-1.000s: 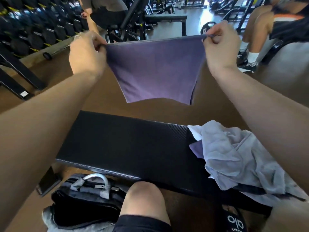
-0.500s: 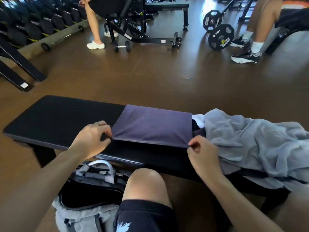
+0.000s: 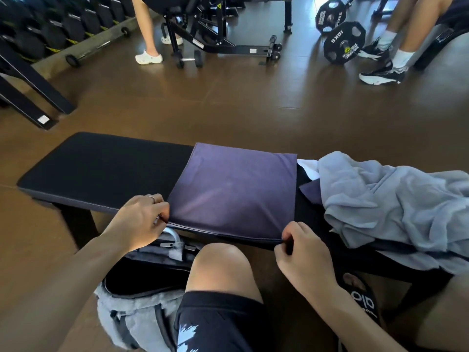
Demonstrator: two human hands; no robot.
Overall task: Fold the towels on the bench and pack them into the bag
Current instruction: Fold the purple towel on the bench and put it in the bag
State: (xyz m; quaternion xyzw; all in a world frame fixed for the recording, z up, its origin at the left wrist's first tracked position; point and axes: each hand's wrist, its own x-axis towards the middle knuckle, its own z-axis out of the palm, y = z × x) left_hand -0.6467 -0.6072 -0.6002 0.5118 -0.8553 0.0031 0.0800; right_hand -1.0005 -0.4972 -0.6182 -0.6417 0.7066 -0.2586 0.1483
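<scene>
Two hands of mine pinch the near corners of the purple towel (image 3: 233,191), which lies flat and folded across the middle of the black bench (image 3: 101,168), its near edge hanging just over the bench's front lip. My left hand (image 3: 138,222), with a ring on one finger, nips the near-left corner between thumb and curled fingers; my right hand (image 3: 302,252) nips the near-right corner the same way. To the right of the purple towel, on the same bench, sits a crumpled heap of grey towel (image 3: 390,199), with a bit of white cloth (image 3: 308,168) and another purple corner (image 3: 311,190) poking out from under its left side. The grey bag (image 3: 137,288) stands open on the brown floor below my left hand, just beside my bare knee (image 3: 220,265), its dark inside showing. Across the floor stand a weight plate (image 3: 344,43), a rack of dumbbells (image 3: 50,24) and other people's legs.
</scene>
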